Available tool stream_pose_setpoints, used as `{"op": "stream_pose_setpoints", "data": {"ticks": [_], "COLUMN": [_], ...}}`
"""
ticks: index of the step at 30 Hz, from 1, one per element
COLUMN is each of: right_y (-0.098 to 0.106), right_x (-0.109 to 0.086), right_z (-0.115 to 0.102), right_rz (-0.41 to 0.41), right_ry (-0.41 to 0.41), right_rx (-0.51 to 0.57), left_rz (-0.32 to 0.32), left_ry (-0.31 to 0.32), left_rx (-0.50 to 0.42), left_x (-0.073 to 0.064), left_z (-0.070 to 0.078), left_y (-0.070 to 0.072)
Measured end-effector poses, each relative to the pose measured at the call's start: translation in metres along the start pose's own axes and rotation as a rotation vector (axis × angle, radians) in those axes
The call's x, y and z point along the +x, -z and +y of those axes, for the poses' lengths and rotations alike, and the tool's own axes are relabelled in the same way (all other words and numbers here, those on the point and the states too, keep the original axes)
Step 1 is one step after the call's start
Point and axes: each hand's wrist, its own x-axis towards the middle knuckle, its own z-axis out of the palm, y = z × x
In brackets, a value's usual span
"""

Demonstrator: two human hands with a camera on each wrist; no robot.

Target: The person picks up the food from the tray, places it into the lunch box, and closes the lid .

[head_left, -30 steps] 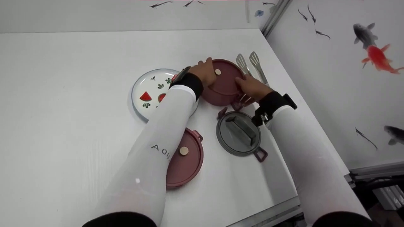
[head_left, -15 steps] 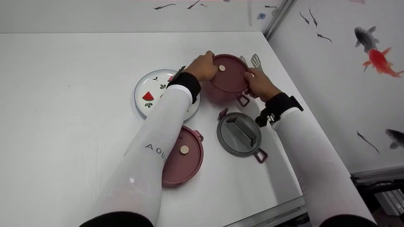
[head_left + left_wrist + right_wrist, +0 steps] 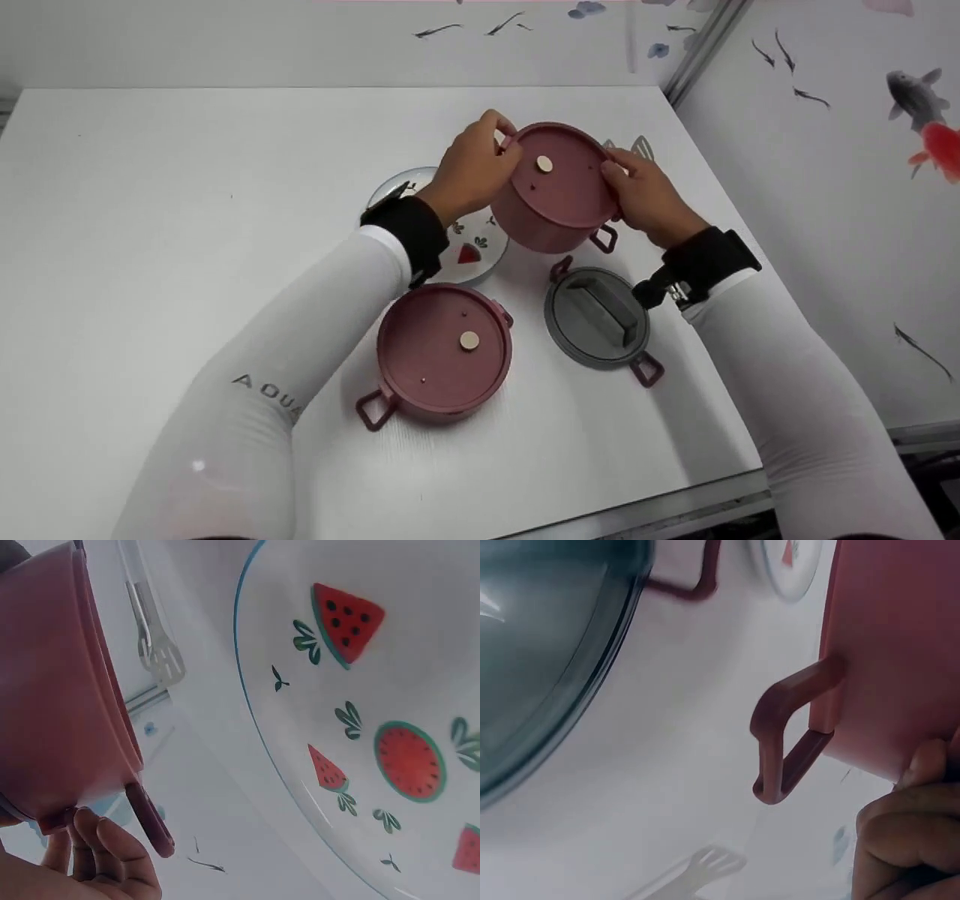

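Observation:
A dark-red pot point(image 3: 544, 225), its lid point(image 3: 570, 176) fitted with a pale round knob, is tilted above the table in the head view. My left hand point(image 3: 476, 165) grips its left rim, fingers curled near a side handle point(image 3: 150, 819). On the opposite side, my right hand point(image 3: 649, 195) holds the pot with the thumb over the lid's edge and the fingers underneath. Another handle point(image 3: 769, 727) sticks out below the right hand, ungripped. A white plate point(image 3: 300, 772) with watermelon pictures lies beneath the left wrist, partly covered by it.
A second dark-red lidded pot point(image 3: 439, 360) stands nearer me. Right of it is a smaller pot with a grey lid point(image 3: 596, 319). Slotted metal turners point(image 3: 161, 652) lie behind the held pot. Walls border the table point(image 3: 225, 187) at the back and right.
Both hands have raised the pot off the table and tilted its lid toward me. My left forearm has swung left, uncovering the nearer pot. The head view has shifted.

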Motion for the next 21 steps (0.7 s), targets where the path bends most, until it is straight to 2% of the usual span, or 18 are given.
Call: {"op": "stream_pose_setpoints", "data": {"ticks": [6, 9, 16, 21], "right_y": [-0.027, -0.040, -0.064, -0.079], "right_x": [-0.015, -0.021, -0.036, -0.042], "right_z": [-0.025, -0.038, -0.058, -0.066], "right_rz": [-0.110, -0.168, -0.279, -0.335], "right_ry": [0.153, 0.205, 0.281, 0.309], "right_rx": [-0.023, -0.045, -0.151, -0.185], "left_rz": [-0.006, 0.007, -0.046, -0.079], "left_ry": [0.017, 0.013, 0.077, 0.076], "left_rx": [-0.095, -0.134, -0.203, -0.215], "left_x": [-0.059, -0.086, -0.146, -0.179], "left_z": [-0.007, -0.014, -0.029, -0.032], "left_y": [0.035, 0.046, 0.057, 0.060]}}
